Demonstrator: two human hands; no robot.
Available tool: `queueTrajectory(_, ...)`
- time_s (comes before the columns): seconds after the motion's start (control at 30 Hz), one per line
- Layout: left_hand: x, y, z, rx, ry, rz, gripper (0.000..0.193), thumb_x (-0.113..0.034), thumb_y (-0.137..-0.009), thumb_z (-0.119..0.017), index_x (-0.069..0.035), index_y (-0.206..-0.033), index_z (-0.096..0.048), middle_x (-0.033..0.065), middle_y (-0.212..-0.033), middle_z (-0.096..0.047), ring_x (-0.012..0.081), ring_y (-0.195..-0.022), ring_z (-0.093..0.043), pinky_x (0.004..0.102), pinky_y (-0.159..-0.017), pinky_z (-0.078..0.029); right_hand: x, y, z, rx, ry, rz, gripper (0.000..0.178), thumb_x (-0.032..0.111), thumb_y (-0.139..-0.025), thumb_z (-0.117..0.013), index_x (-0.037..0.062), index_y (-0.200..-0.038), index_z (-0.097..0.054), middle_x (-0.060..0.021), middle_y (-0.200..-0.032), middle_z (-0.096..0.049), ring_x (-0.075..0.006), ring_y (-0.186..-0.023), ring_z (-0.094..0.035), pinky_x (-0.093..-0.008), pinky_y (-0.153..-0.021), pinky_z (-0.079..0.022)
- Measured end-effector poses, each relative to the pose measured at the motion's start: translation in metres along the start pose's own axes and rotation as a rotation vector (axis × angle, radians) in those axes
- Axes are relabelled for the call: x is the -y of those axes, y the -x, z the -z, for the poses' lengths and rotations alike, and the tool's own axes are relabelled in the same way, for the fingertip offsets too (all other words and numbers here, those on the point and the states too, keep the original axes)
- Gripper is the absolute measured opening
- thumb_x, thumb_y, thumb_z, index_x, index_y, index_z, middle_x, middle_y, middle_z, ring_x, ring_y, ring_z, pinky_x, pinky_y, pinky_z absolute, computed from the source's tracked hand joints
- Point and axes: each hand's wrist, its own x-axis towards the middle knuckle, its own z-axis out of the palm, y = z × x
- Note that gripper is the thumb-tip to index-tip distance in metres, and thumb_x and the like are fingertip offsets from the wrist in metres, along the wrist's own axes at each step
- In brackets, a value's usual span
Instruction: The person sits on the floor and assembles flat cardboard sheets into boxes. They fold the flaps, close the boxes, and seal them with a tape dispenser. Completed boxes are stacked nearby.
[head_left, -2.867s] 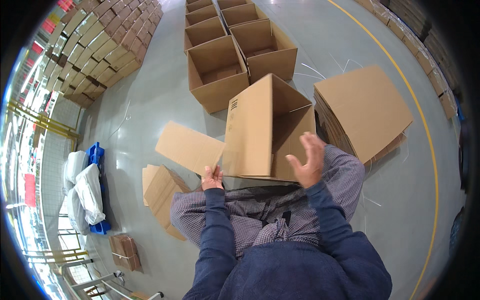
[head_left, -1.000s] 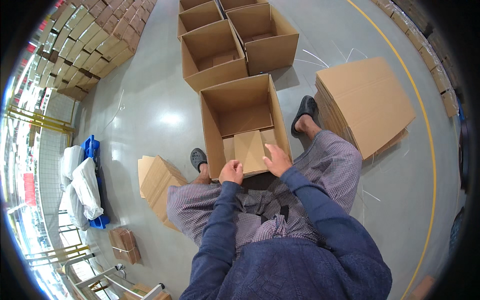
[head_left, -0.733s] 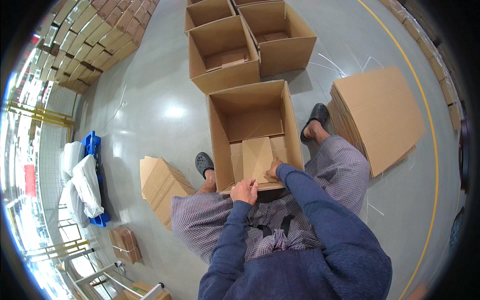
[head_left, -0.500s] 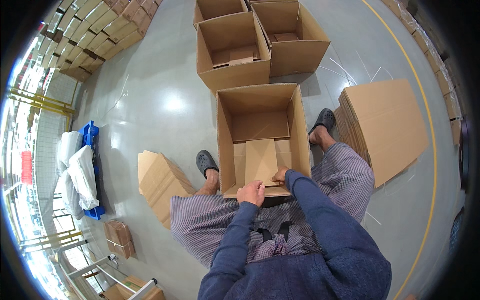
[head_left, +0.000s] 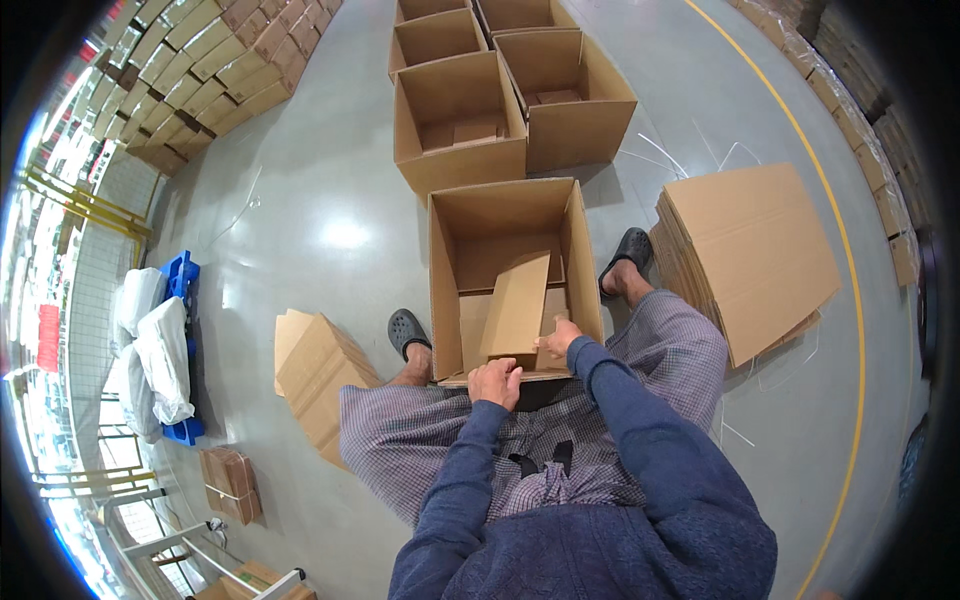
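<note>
Resting one left hand point(head_left: 495, 383) on the near rim of one box point(head_left: 500, 218) and placing one right hand point(head_left: 559, 339) beside one cardboard piece point(head_left: 517, 303) inside, with either grip's closure unclear.

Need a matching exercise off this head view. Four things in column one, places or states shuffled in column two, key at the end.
1. left hand
2. folded cardboard piece
3. large stack of flat cardboard
4. small brown bundle

A. between the person's right leg and the yellow line
B. at the near edge of the open box
C. at lower left, bound with a pale strap
D. inside the open box, between its side walls

Pairs: 1-B, 2-D, 3-A, 4-C
</note>
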Motion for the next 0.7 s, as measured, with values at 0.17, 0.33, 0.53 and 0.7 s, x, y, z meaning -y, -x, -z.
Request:
queueTrajectory(0.17,-0.012,0.018,0.002,0.158,-0.178,-0.119,0.031,-0.031,-0.079,-0.069,-0.015,-0.106,-0.066,0.0082,-0.105,-0.065,0.0267,-0.104,-0.058,0.0463,-0.101,-0.033,-0.010,0.019,0.019,-0.488,0.208,0.594,0.052,0.023,-0.077,-0.069,0.0040,-0.122,-0.054,-0.0228,-0.121,-0.055,-0.0390,-0.116,-0.049,-0.0450,-0.100,-0.039)
queueTrajectory(0.33,-0.017,0.013,-0.006,0.196,-0.417,-0.351,0.015,-0.021,-0.080,-0.063,-0.016,-0.094,-0.067,0.0067,-0.098,-0.067,0.0225,-0.104,-0.059,0.0487,-0.104,-0.031,-0.021,0.043,0.037,-0.442,0.742,0.670,0.037,0.031,-0.086,-0.060,0.0042,-0.110,-0.063,-0.0178,-0.107,-0.063,-0.0346,-0.111,-0.055,-0.0433,-0.099,-0.038)
queueTrajectory(0.53,0.009,-0.019,0.014,0.286,-0.613,-0.689,0.009,-0.018,-0.080,-0.057,-0.018,-0.085,-0.065,0.0007,-0.095,-0.068,0.0172,-0.098,-0.061,0.0463,-0.106,-0.028,-0.026,0.094,0.016,-0.065,1.095,0.355,0.065,0.050,-0.098,-0.027,0.0026,-0.097,-0.071,-0.0167,-0.097,-0.069,-0.0313,-0.097,-0.064,-0.0447,-0.099,-0.033)
queueTrajectory(0.7,0.018,-0.056,0.079,0.193,-0.795,-1.004,0.019,-0.012,-0.085,-0.048,-0.019,-0.084,-0.065,-0.0006,-0.082,-0.067,0.0189,-0.095,-0.062,0.0509,-0.111,-0.020,0.001,0.163,-0.026,0.019,0.645,0.298,0.070,0.057,-0.096,-0.025,0.0007,-0.117,-0.061,-0.0231,-0.116,-0.062,-0.0376,-0.111,-0.058,-0.0441,-0.099,-0.040)
